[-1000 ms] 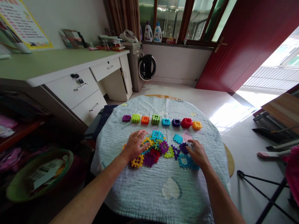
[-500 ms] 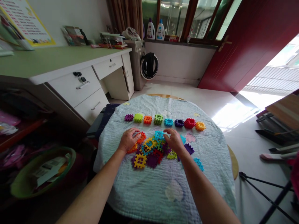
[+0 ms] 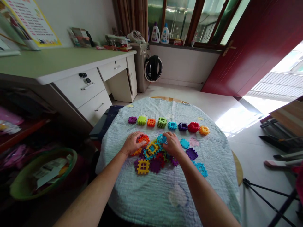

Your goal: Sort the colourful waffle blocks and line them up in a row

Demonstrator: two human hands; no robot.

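A heap of colourful notched plastic waffle blocks lies on the cloth. My left hand (image 3: 132,143) is at the heap's left side, its thumb and fingers closed around an orange waffle block (image 3: 144,138). At the far side of the heap, my right hand (image 3: 172,143) pinches the edge of a light blue waffle block (image 3: 161,138); its fingertips partly hide the piece. Between the hands lies a yellow windowed block (image 3: 152,148) on blue. Nearer me are a yellow block (image 3: 143,166) and a purple block (image 3: 155,165). My right hand and forearm cover part of the heap.
Behind the heap runs a row of assembled block shapes, from purple (image 3: 132,119) to yellow (image 3: 204,130). Loose purple (image 3: 192,153) and blue (image 3: 201,169) blocks lie right of my right forearm. A pale cloth (image 3: 146,198) covers the round table. A desk (image 3: 71,60) stands left.
My right hand has moved slightly left and its fingers have closed on the light blue block. My left hand stays at the orange block. The view has shifted slightly.
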